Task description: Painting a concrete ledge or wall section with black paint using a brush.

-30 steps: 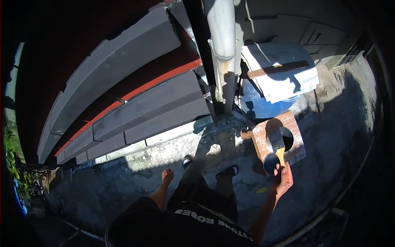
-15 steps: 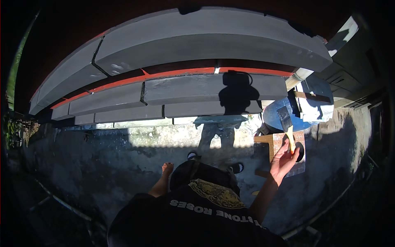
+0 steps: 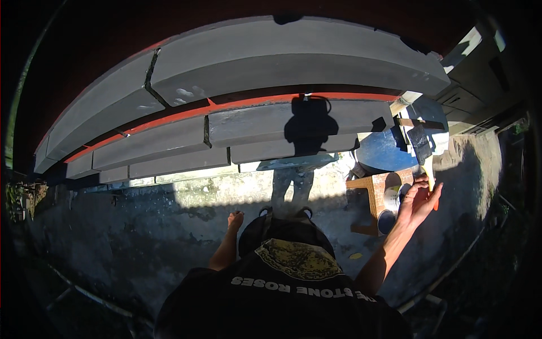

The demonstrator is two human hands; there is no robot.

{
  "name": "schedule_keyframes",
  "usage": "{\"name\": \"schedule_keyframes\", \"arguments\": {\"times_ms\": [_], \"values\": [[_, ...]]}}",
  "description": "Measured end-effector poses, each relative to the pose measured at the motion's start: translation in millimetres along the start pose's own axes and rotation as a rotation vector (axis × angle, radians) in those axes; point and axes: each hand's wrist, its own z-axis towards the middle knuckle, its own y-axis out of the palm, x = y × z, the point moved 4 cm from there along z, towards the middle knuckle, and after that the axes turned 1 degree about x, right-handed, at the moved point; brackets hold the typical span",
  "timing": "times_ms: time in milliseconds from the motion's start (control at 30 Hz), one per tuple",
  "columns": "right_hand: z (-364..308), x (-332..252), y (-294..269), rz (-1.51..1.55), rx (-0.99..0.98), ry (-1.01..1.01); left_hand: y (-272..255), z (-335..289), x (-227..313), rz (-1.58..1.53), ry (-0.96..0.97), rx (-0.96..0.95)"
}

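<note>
My right hand (image 3: 418, 204) is closed round the pale handle of a flat paintbrush (image 3: 419, 146), with its dark, wide bristles pointing up and away from me. The handle's orange end sticks out beside my fingers. Left of this hand, a white container (image 3: 392, 198) and a round, dark-topped pot (image 3: 387, 222) stand on or against a woven brown stool (image 3: 367, 183). At the left of my body, my left hand (image 3: 235, 220) hangs with its fingers curled, apart from everything around it. Whatever it might hold is hidden.
Stepped grey ledges (image 3: 293, 70) with a red band (image 3: 254, 100) between them stretch across in front of me. A blue round drum (image 3: 375, 151) stands at the right, with a wooden strip (image 3: 420, 123) by it. Concrete floor (image 3: 158, 226) lies below, my shadow falling ahead.
My right hand has moved right with the paintbrush, away from over the stool, and the white container shows beside it. My left hand has shifted slightly up and right. The view has shifted a little.
</note>
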Motion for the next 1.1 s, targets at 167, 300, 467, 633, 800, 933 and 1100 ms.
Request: {"name": "schedule_keyframes", "arguments": {"times_ms": [167, 300, 467, 633, 800, 933, 1100], "values": [[41.5, -50.2, 62.5, -0.091, -0.174, -0.294, 23.1, 21.9, -44.9, 0.301, 0.299, -0.102], [97.4, -89.1, 113.5, -0.427, -0.169, -0.493, 59.1, 56.2, -85.0, 0.627, 0.353, -0.161], [149.6, -101.8, 193.4, -1.092, -0.165, -0.658, 51.9, 49.4, -64.3, 0.711, 0.493, -0.198], [196.8, -88.4, 250.1, -1.608, -0.487, -0.733, 35.9, 39.0, -41.4, 0.339, 0.206, -0.107], [236.0, -60.5, 268.6, -2.010, -0.612, -0.765, 28.1, -6.5, -5.0, 0.248, -0.013, -0.105], [251.0, -38.1, 284.0, -2.363, -0.642, -0.816, 38.4, 0.8, -52.7, -0.009, 0.063, -0.186], [252.9, 7.9, 276.7, -2.549, -0.879, -1.026, 70.3, 25.8, -77.4, -0.121, 0.009, -0.196]]}}
